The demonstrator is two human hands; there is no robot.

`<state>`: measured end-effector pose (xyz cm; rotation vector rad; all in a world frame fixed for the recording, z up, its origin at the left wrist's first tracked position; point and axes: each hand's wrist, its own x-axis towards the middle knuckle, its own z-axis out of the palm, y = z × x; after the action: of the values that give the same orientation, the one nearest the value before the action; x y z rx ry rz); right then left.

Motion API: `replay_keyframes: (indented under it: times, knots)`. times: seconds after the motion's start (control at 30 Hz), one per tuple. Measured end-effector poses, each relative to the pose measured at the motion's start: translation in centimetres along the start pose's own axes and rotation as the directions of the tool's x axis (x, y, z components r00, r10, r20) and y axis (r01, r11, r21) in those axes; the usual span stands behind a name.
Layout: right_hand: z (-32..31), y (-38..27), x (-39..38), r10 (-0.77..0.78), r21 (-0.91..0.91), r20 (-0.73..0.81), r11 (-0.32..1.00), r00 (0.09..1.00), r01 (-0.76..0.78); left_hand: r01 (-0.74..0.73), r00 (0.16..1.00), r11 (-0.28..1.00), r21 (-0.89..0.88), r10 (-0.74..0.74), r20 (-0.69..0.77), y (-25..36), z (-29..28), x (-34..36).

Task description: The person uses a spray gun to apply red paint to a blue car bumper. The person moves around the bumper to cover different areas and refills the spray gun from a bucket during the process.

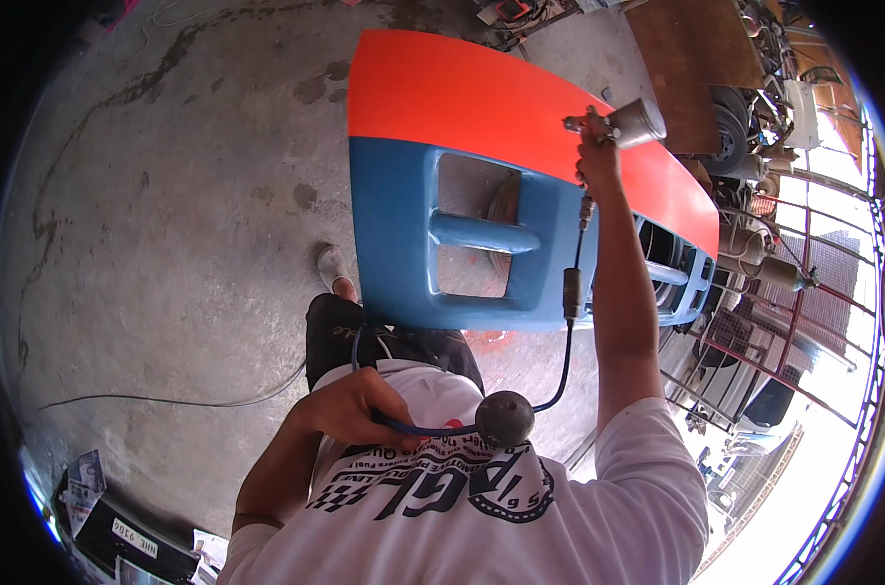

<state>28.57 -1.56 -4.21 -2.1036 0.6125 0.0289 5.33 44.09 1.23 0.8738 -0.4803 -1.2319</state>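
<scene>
Above orange-blue panel [481, 107]: right hand [596, 156] clamped on spray gun [626, 124]; left hand [350, 409] gripping blue hose [433, 429] near chest.

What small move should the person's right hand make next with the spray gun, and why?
Probably sweep the spray gun in the right hand further along the panel. The top is orange, but the lower part is blue, and the gun sits near the boundary. The left hand holds the hose back, so it should stay clear of the painted surface.

Spray gun [613, 125] grip hidden inside right hand [598, 161] — panel [481, 166] far end behind forearm, clutter beyond blurred.
</scene>
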Motion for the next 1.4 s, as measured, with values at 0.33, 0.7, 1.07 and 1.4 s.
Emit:
replay_keyframes:
  times: [0.33, 0.7, 1.07, 1.4]
  knots:
    - [14.6, -5.7, -3.8, -0.047, 0.151, 0.168, 0.988, 0.985, 0.021, -0.02, 0.998, 1.0, -0.022, 0.018, -0.066, -1.4, 0.0, -3.4]
    - [19.7, -8.1, -7.5, 0.051, 0.191, 0.25, 0.976, 0.967, -0.101, -0.089, 0.988, 0.996, 0.025, 0.092, -0.122, -2.3, 1.0, -4.6]
    - [-5.6, 5.1, -3.9, 0.082, 0.099, -0.025, 0.992, 0.996, -0.079, -0.093, 0.996, 0.995, 0.022, 0.092, 0.013, -3.3, 3.9, 4.7]
    - [-29.3, 19.7, 2.7, 0.075, 0.042, -0.218, 0.997, 0.973, -0.067, 0.054, 0.998, 0.996, 0.07, -0.05, -0.048, -5.3, 12.5, 21.4]
